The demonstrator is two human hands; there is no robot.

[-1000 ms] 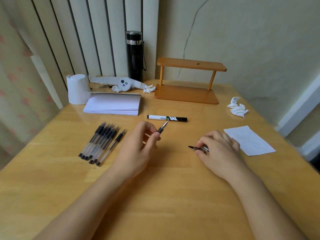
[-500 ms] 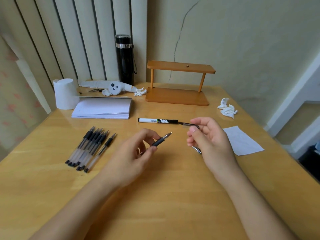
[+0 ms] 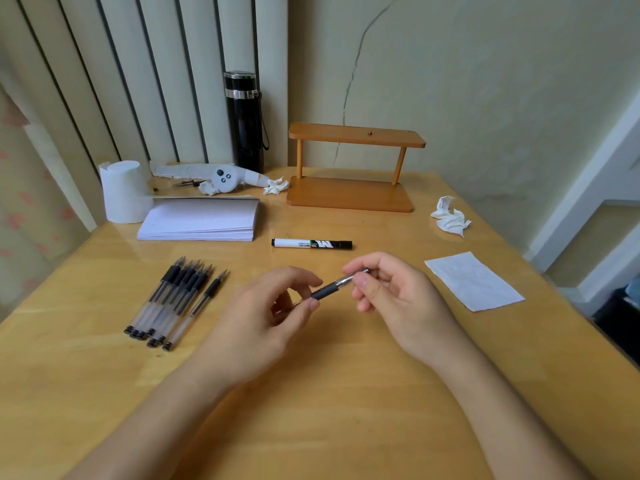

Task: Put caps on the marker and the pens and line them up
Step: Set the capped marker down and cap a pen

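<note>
My left hand (image 3: 273, 317) pinches a black-grip pen (image 3: 325, 291) by its barrel, above the middle of the wooden table (image 3: 311, 410). My right hand (image 3: 391, 292) holds a clear pen cap (image 3: 356, 275) that sits over the pen's tip. A black and white marker (image 3: 311, 243) with its cap on lies crosswise just beyond the hands. Several capped pens (image 3: 173, 299) lie side by side at the left, tips pointing away from me.
A stack of white paper (image 3: 201, 220) and a white roll (image 3: 123, 192) sit at the far left. A black flask (image 3: 244, 123) and a small wooden shelf (image 3: 353, 168) stand at the back. Crumpled tissue (image 3: 450, 220) and a paper sheet (image 3: 474, 280) lie at the right.
My right hand picked the cap up from the table and brought it left onto the pen's tip. My left hand tilted the pen toward the right hand.
</note>
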